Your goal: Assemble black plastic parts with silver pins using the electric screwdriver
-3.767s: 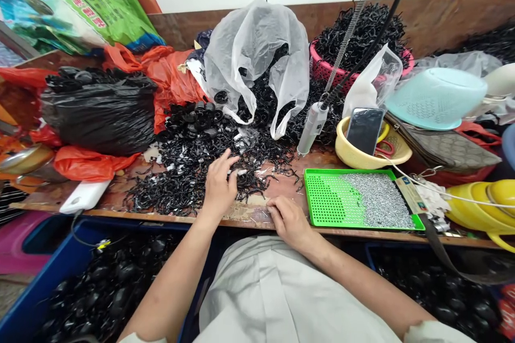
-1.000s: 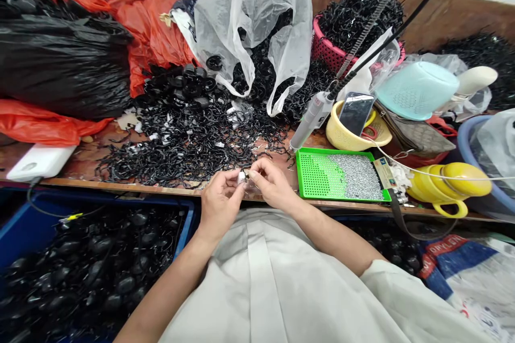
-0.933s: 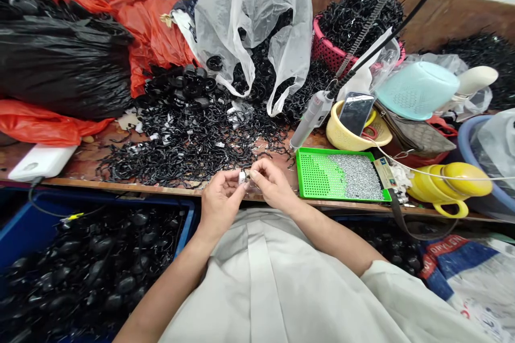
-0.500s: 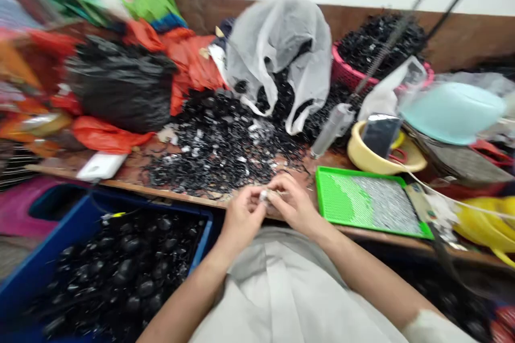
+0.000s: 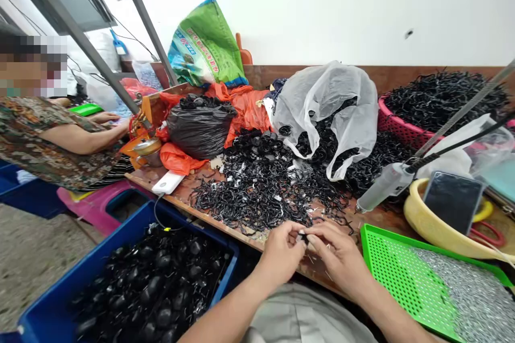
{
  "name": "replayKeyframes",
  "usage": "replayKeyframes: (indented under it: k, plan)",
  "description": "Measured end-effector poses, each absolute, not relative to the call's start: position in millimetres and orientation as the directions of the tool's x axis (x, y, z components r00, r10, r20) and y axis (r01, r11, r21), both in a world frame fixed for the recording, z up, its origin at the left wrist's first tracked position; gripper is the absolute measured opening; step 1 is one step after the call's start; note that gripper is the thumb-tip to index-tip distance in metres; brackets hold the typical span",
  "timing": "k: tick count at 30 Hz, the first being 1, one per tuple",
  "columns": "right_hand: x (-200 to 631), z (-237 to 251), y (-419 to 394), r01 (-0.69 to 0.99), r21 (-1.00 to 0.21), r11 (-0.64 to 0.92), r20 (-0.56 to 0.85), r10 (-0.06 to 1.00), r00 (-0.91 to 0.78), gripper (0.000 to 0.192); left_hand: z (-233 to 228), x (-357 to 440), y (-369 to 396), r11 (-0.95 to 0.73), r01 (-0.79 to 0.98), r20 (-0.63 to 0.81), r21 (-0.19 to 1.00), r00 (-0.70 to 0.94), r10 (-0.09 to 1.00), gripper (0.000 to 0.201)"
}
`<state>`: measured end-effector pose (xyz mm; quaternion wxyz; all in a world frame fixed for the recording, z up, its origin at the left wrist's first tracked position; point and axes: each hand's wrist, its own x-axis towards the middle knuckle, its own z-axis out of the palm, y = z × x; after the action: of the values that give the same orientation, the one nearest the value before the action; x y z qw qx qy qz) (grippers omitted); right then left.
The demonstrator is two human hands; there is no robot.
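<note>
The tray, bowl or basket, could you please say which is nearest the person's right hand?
The green perforated tray, partly covered with small silvery pieces, is nearest the right hand; the yellow bowl holding a phone and the pink basket sit farther back.

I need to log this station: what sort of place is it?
Probably a small assembly workshop: loose black strips heaped on a wooden bench, a blue bin of black pieces, and a green tray of small metallic bits.

A heap of strips (image 5: 257, 198) lay on the table (image 5: 185, 188) between a far-left bag (image 5: 201, 131) and a near-right tray (image 5: 392, 273) of what looked like pins (image 5: 475, 303), with a phone (image 5: 454, 201) in a bowl (image 5: 416, 225) beyond the tray.
</note>
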<state>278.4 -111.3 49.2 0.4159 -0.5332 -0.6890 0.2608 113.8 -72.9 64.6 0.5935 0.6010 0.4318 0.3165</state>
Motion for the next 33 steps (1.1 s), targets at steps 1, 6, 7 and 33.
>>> replayKeyframes:
  k: [1, 6, 7, 33]
  plan:
    - [276, 48, -111, 0.567, -0.748, 0.347, 0.349, 0.931, -0.108, 0.024, 61, 117, -69, 0.168, 0.086, -0.188, 0.982, 0.407, 0.894, 0.020]
    - [278, 47, -100, 0.821, -0.469, 0.325, 0.433, 0.895, -0.107, 0.032, 58, 131, -42, 0.198, 0.122, -0.233, 0.972, 0.463, 0.855, 0.021]
    - [282, 47, -97, 0.833, -0.467, 0.296, 0.442, 0.894, -0.069, 0.029, 64, 133, -32, 0.101, 0.184, -0.183, 0.978, 0.512, 0.839, 0.021]
    - [289, 58, -124, 0.236, -0.961, 0.143, 0.215, 0.925, 0.314, 0.026, 90, 131, 32, 0.090, -0.119, -0.024, 0.989, 0.471, 0.882, 0.042]
